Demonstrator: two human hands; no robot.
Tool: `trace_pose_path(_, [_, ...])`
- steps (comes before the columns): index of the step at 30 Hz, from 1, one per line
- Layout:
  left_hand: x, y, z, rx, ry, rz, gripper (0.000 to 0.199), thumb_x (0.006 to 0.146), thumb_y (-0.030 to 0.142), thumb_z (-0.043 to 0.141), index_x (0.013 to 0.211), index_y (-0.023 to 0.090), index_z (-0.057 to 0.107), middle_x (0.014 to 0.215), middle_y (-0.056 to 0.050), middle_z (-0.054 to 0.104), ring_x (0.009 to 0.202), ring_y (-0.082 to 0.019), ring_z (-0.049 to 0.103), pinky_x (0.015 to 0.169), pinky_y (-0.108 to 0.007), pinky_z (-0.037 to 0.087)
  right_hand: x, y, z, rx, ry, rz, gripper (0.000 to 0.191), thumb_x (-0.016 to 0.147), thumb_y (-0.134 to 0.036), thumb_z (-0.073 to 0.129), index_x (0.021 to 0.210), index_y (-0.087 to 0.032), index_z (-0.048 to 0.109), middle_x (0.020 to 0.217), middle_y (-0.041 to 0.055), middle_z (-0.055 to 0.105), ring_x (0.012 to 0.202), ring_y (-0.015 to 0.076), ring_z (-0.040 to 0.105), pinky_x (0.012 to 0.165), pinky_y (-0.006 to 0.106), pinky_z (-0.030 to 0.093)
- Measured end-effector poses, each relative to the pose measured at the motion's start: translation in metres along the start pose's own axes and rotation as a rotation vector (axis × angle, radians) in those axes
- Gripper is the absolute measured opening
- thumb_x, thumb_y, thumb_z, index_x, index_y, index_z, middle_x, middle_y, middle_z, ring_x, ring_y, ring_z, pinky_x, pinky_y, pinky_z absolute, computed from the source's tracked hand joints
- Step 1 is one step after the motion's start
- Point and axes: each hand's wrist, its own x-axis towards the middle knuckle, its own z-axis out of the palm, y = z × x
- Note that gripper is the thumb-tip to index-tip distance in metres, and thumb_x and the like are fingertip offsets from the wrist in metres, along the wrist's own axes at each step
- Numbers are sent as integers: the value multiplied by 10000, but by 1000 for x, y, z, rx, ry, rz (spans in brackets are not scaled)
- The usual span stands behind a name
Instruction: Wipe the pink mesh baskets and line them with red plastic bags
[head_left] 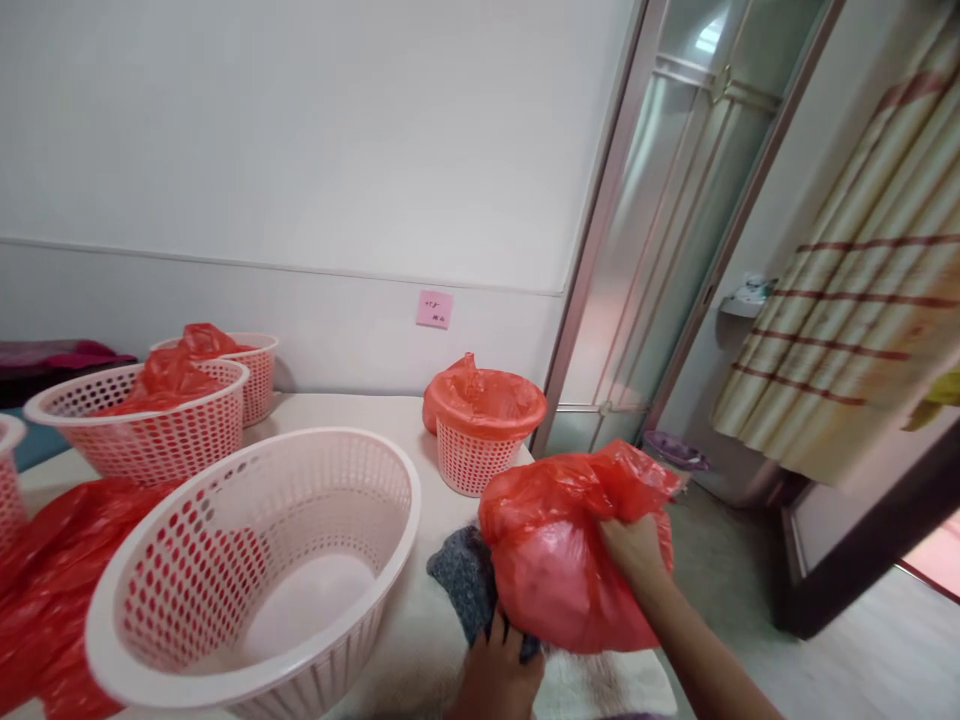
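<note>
pink basket [187, 590] beside left hand [495, 680], lined basket [472, 460] ahead, open floor [720, 570] right

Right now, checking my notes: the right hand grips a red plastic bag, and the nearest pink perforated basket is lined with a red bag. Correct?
No: the head view shows the nearest pink perforated basket unlined, no bag inside. The right hand does grip the red plastic bag.
</note>
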Motion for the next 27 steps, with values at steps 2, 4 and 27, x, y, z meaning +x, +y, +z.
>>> trace_pose_path(2, [7,-6,3,24,10,-9,554,631,286,769,1167,224,641,1417,-170,490,1295,-461,406,890,-598,466,-2,6,13,17,-9,-3,192,637,-344,555,757,-212,625,813,80,735,774,253,664,723,376,548])
trace_pose_path(4, [12,-12,5,42,36,-24,482,664,314,754,1128,223,657,1359,-139,548,1255,-410,462,906,-549,472,-3,10,23,32,-9,-8,176,654,-334,554,766,-213,617,822,82,731,784,250,660,727,372,549])
trace_pose_path(27, [-93,-99,-5,169,393,-270,352,680,-6,509,906,225,648,1211,-53,632,1113,-235,576,977,-416,457,-1,20,63,-402,-458,-122,310,705,-381,631,923,-161,613,945,105,668,899,270,628,838,409,482])
